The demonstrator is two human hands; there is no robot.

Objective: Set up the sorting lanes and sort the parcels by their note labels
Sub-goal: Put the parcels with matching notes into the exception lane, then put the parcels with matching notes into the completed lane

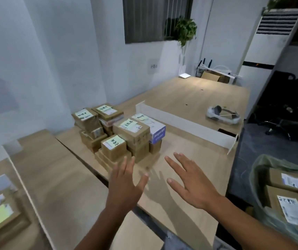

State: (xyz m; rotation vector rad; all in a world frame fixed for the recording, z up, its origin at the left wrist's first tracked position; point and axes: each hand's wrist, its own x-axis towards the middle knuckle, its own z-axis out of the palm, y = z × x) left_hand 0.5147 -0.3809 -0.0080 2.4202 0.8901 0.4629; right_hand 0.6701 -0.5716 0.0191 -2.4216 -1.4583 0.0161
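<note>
While the left hand (126, 184) and right hand (193, 184) hover empty, fingers spread, sorting apparently begins: grip the nearest parcel (113, 147), whose note is too blurred to read.

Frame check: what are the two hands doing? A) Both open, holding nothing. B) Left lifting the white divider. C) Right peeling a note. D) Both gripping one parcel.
A: left hand and right hand show spread, empty fingers short of the parcel stack.
</note>
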